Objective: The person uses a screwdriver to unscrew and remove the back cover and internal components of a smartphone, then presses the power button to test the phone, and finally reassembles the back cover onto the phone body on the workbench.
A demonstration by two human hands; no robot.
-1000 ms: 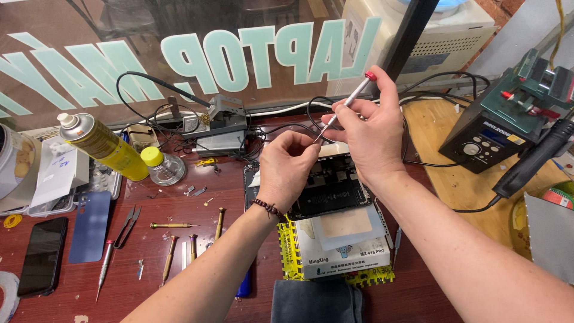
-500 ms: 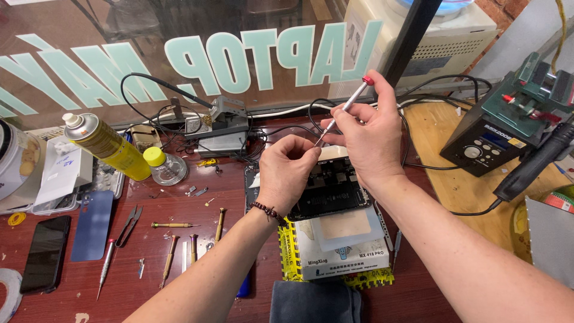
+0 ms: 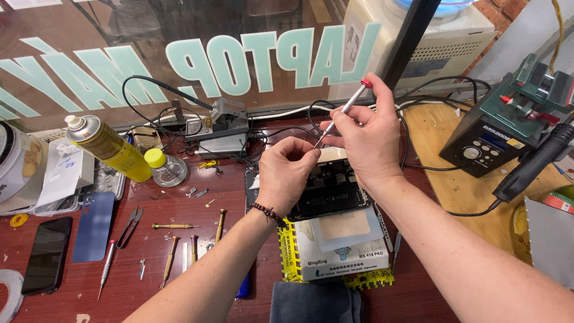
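Head view — screwdriver (image 3: 345,109) in right hand (image 3: 365,140)

Right hand (image 3: 371,140) holds red-capped screwdriver (image 3: 341,113); left hand (image 3: 288,170) pinches tip above opened phone (image 3: 326,191).

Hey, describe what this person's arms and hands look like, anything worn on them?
Both forearms are bare, with no sleeves in view and no gloves. The left hand has a bracelet of dark round beads around its wrist. The right hand shows no ring, watch or band on the parts that can be seen.
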